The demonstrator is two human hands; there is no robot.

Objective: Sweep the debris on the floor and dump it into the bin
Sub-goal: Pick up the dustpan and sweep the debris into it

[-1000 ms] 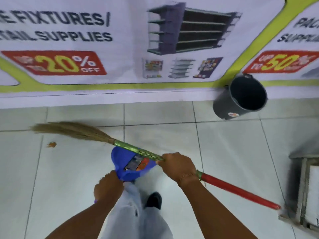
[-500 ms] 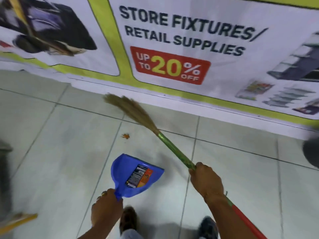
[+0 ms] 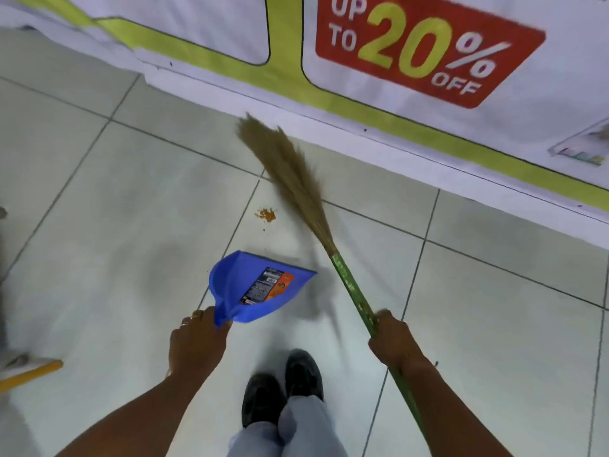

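A small heap of orange debris (image 3: 266,214) lies on the pale tiled floor (image 3: 131,225). My left hand (image 3: 197,341) grips the handle of a blue dustpan (image 3: 257,285) with a label inside; its mouth points toward the debris, a short way in front of it. My right hand (image 3: 393,336) holds the green shaft of a straw broom (image 3: 290,179), whose bristles reach out to the right of the debris, close to the wall. The bin is out of view.
A printed banner (image 3: 428,51) covers the wall just beyond the broom head. A yellow-tipped object (image 3: 29,371) lies at the left edge. My two dark shoes (image 3: 283,390) stand below the dustpan.
The view has swung left and down, and the bin has left the frame. The broom head has swung from the left of the debris to its right, and the dustpan has dropped closer to the debris.
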